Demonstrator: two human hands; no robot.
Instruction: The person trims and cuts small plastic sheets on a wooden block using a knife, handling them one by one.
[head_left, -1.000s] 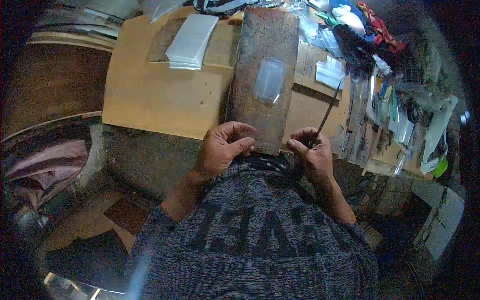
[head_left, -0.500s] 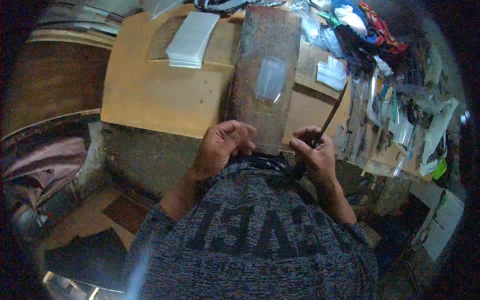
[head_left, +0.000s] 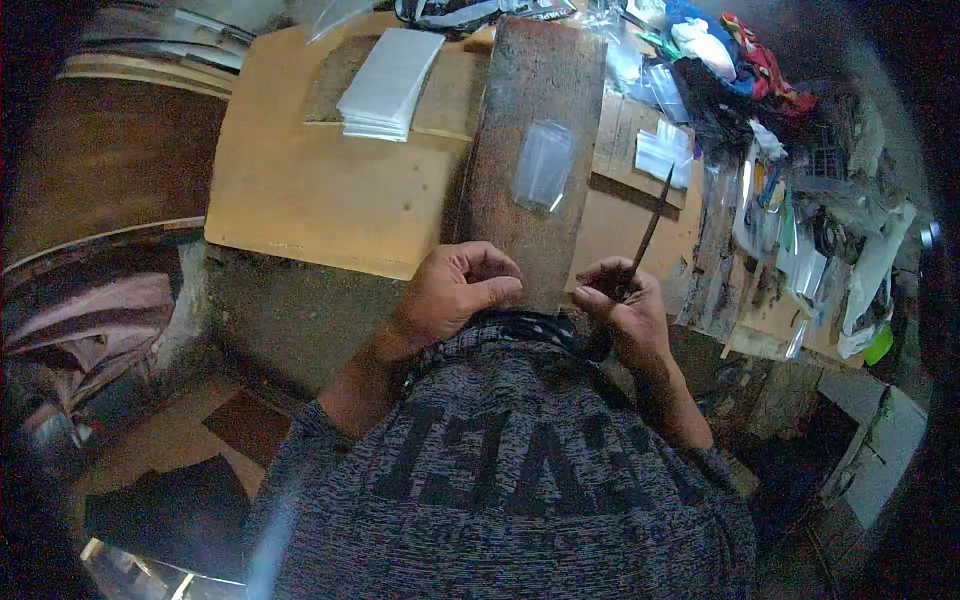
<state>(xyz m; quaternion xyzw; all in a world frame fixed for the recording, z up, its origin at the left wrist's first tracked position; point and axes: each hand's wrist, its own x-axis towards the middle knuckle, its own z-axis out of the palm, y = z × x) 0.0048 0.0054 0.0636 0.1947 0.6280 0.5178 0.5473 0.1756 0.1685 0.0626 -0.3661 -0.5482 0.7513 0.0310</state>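
Observation:
My left hand (head_left: 462, 292) is at the near end of a dark wooden board (head_left: 535, 75), thumb and fingertips pinched together. What lies in that pinch, if anything, is too faint to make out. Opposite it, my right hand (head_left: 632, 303) is closed around a thin, dark, pointed blade-like tool (head_left: 653, 222) whose tip slants up and away. The right thumb and forefinger meet close to the board's edge. Farther up the board lies a small stack of clear plastic pieces (head_left: 543, 165).
A tall stack of whitish plastic sheets (head_left: 392, 82) lies on a tan panel (head_left: 320, 190) to the left. Another small plastic stack (head_left: 662, 152) sits right of the board. Plastic scraps and cloths (head_left: 700, 45) clutter the right side.
My left fingers have closed from a loose curl into a pinch, and that hand has shifted slightly right. The tool in my right hand has tilted slightly left.

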